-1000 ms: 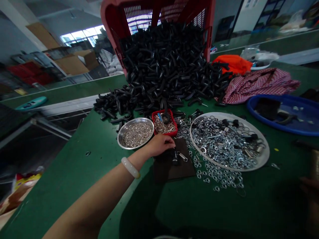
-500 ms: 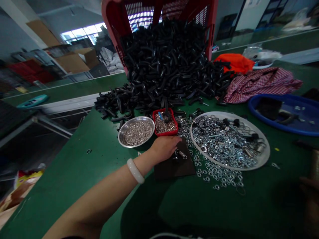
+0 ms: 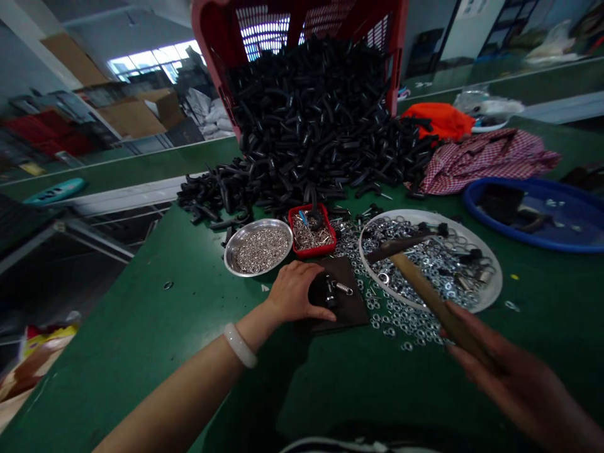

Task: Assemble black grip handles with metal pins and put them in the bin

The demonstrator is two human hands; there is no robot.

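My left hand (image 3: 297,292) rests at the left of a dark square pad (image 3: 352,311), thumb and fingers spread apart with nothing between them. On that pad, just right of the fingers, a small black and metal part (image 3: 329,292) lies beside a coil spring (image 3: 342,288). My right hand (image 3: 500,365) is wrapped round the wooden handle of a hammer (image 3: 419,280). The hammer's dark head is above the near left part of a white tray (image 3: 501,283) of nuts, springs and bolts.
A metal bowl (image 3: 229,261) of small rings and a red tray (image 3: 314,252) of pins stand behind the pad. A red crate (image 3: 212,50) spills black handles across the back. Loose nuts (image 3: 406,327) lie near the white tray. A blue tray (image 3: 566,244) sits at right.
My left hand has moved left and down off the black part and opened. My right hand has come in from the right edge, bringing the hammer over the white tray.
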